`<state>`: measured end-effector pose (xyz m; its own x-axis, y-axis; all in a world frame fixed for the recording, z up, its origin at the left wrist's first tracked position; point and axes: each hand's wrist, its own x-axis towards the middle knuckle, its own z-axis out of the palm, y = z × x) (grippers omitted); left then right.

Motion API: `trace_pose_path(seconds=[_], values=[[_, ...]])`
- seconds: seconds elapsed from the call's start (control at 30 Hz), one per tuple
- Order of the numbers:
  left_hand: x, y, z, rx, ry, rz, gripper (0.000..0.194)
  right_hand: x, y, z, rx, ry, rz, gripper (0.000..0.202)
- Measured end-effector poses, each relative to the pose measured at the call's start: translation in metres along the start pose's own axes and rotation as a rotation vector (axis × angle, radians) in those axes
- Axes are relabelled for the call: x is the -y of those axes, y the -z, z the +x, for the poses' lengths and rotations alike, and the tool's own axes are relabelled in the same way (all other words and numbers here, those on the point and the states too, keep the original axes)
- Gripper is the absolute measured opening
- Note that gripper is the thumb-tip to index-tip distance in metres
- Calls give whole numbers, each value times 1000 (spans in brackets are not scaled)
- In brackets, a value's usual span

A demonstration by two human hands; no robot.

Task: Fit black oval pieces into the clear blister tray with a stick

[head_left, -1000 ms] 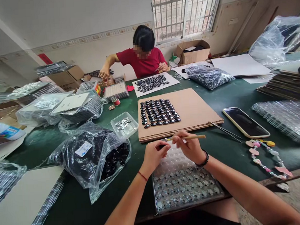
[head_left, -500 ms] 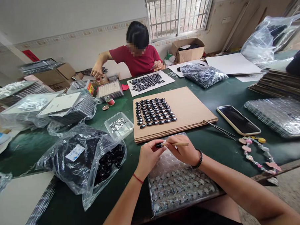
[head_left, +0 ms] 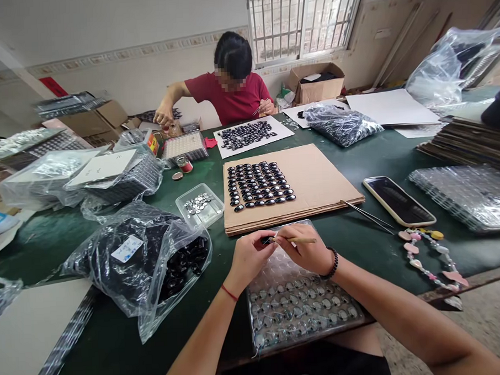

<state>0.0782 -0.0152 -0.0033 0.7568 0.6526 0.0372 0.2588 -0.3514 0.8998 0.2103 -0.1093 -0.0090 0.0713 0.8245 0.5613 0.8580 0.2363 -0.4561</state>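
Head view, left hand [head_left: 248, 258] pinched around a black piece [head_left: 267, 240], right hand [head_left: 301, 251] pinched closed on a thin tan stick [head_left: 305, 240]

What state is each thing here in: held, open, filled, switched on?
Left hand: pinching a small black piece
Right hand: holding a thin stick
Clear tray: nearer rows filled
Plastic bag: open, black contents showing
Clear box: open, holding silver pieces
Cardboard stack: flat, bearing black ovals in rows
Phone: face up, screen dark
Tweezers: lying unheld
Far carton: open
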Motion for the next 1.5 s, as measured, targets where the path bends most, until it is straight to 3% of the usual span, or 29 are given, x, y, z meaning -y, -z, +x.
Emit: trace_pose_path(seconds=[0.27,0.43,0.5,0.63,0.7,0.8,0.9,1.1,1.23,1.3,1.4,1.5], values=[[4,-4,-2,5,58,-199,30,1,-3,-1,3,75,-16,21],[2,-13,-7,-76,0,-133,25,3,-4,-2,-5,67,27,24],[0,-16,-9,-74,17,-172,25,3,-4,0,-25,-57,160,26],[-1,-16,-11,-66,42,-278,26,-3,-3,8,-15,-490,764,36],[0,-14,-9,-80,41,-284,26,-6,-3,11,0,-598,912,40],[2,-13,-6,-71,65,-348,27,-6,-5,11,-28,-548,728,32],[5,-14,-3,-26,78,-506,30,-4,-7,8,23,-440,522,18],[3,-18,-4,3,151,-640,31,-7,-6,8,113,-350,408,16],[-2,-6,-14,37,73,-329,33,-10,-4,7,94,-298,336,14],[3,12,-24,-84,-26,14,30,-11,-2,8,62,-311,343,13],[26,53,-44,-393,-169,553,23,-13,2,10,-10,-363,382,16],[58,91,-59,-443,-142,987,26,-15,7,13,-59,-371,373,16]])
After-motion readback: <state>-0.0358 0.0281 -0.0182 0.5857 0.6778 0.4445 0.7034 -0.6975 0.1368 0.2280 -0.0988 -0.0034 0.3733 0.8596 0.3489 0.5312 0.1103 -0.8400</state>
